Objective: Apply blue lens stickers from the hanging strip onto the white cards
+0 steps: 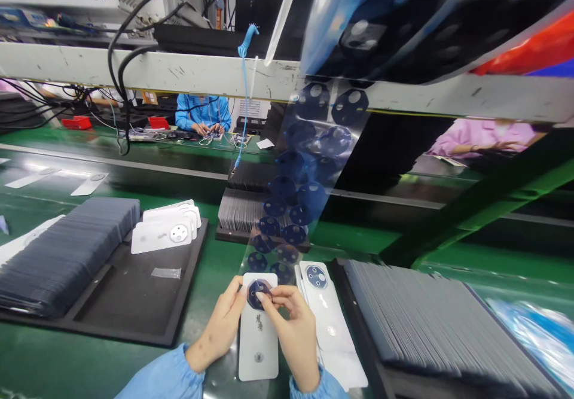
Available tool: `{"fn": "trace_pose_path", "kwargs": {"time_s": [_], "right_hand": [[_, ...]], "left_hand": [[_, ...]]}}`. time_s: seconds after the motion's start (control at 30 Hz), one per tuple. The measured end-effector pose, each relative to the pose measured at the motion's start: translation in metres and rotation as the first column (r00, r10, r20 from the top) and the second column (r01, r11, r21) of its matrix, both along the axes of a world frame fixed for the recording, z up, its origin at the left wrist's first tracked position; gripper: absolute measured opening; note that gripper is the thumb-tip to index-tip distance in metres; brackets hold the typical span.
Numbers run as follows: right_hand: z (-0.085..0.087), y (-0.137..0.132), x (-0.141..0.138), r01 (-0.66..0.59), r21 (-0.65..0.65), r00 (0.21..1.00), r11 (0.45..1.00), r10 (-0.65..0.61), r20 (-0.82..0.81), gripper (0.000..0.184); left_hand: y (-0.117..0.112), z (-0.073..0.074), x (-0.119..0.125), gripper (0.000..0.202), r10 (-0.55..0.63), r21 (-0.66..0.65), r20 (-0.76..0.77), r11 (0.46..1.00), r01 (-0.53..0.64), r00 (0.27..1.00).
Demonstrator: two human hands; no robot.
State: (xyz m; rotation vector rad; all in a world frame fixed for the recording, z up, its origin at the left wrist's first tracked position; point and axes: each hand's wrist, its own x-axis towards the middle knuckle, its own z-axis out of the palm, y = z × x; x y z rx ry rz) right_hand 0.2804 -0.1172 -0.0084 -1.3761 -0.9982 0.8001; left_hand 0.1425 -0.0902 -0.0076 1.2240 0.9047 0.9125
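At far left I am seeing, from a distance, a long stack of dark sheets [81, 243] leaning in a black tray [134, 312], with a few loose white cards [161, 235] lying towards its far corner. Right of the tray, on the green table [205, 285], the left hand [219, 330] is gripping the upper left edge of a white panel [259, 348], thumb and forefinger closing on it. The panel is lying lengthwise before the wearer, small dark marks facing up. Near its top a dark disc [255, 298] is sitting; a clear strip [314, 166] bearing more discs is hanging behind. On the right, the right hand [296, 330] is pinching the disc's right rim, thumb resting over its face; I cannot tell whether that rim is lifting or lying flat. In my judgement, good handling is calling for a steady panel, light fingertips on the rim, and even pressure spreading from the middle without twisting. Just beside, more white panels [334, 309] are overlapping, the top one carrying a similar disc. Farthest right, a grey stack [417, 315] is filling another tray.
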Motion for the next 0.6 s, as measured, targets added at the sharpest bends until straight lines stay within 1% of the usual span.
{"fn": "trace_pose_path", "kwargs": {"time_s": [0.1, 0.17, 0.23, 0.3, 0.33, 0.4, 0.43, 0.47, 0.5, 0.53, 0.57, 0.6], "right_hand": [[-0.0026, -0.0009, -0.0008, 0.012, 0.011, 1.0, 1.0, -0.012, 0.008, 0.027], [-0.0053, -0.0029, -0.0019, 0.019, 0.017, 0.999, 1.0, -0.019, 0.036, 0.024], [-0.0077, -0.0055, -0.0034, 0.022, 0.025, 0.995, 0.999, -0.024, 0.094, 0.021], [-0.0093, -0.0077, -0.0052, 0.039, 0.05, 0.979, 0.998, -0.048, 0.198, 0.018], [-0.0097, -0.0083, -0.006, 0.062, 0.081, 0.96, 0.995, -0.081, 0.267, 0.017], [-0.0098, -0.0082, -0.0071, 0.133, 0.158, 0.898, 0.978, -0.187, 0.398, 0.017], [-0.0097, -0.0075, -0.0073, 0.17, 0.193, 0.868, 0.966, -0.239, 0.435, 0.018], [-0.0096, -0.0066, -0.0071, 0.204, 0.22, 0.851, 0.954, -0.284, 0.443, 0.023], [-0.0095, -0.0055, -0.0067, 0.23, 0.234, 0.85, 0.945, -0.312, 0.424, 0.034], [-0.0096, -0.0044, -0.0061, 0.242, 0.23, 0.866, 0.943, -0.317, 0.388, 0.046], [-0.0097, -0.0034, -0.0054, 0.229, 0.209, 0.893, 0.951, -0.29, 0.343, 0.056], [-0.0097, -0.0025, -0.0047, 0.192, 0.176, 0.927, 0.966, -0.237, 0.29, 0.06]], "left_hand": [[-0.0011, 0.0007, 0.0008, 0.035, 0.008, 0.017, -0.027, 1.0, -0.007, 1.0], [-0.0024, -0.0003, 0.0021, 0.034, -0.024, -0.016, -0.017, 1.0, 0.023, 1.0], [-0.0037, -0.0023, 0.0038, 0.034, -0.06, -0.049, 0.004, 0.997, 0.06, 0.998], [-0.0045, -0.0042, 0.0052, 0.033, -0.066, -0.052, 0.005, 0.996, 0.066, 0.998], [-0.0047, -0.0049, 0.0057, 0.033, -0.057, -0.048, 0.002, 0.997, 0.057, 0.998], [-0.0046, -0.005, 0.0065, 0.035, -0.043, -0.057, 0.007, 0.997, 0.044, 0.999], [-0.0045, -0.0044, 0.0067, 0.036, -0.038, -0.07, 0.015, 0.997, 0.039, 0.999], [-0.0043, -0.0035, 0.0069, 0.037, -0.029, -0.084, 0.024, 0.996, 0.031, 0.999], [-0.0042, -0.0023, 0.007, 0.039, -0.02, -0.097, 0.031, 0.995, 0.023, 0.999], [-0.0041, -0.001, 0.0071, 0.04, -0.011, -0.112, 0.037, 0.994, 0.016, 0.999], [-0.004, 0.0002, 0.0071, 0.041, -0.005, -0.123, 0.043, 0.992, 0.01, 0.999], [-0.004, 0.0012, 0.0072, 0.042, -0.001, -0.132, 0.049, 0.991, 0.008, 0.999]]}}
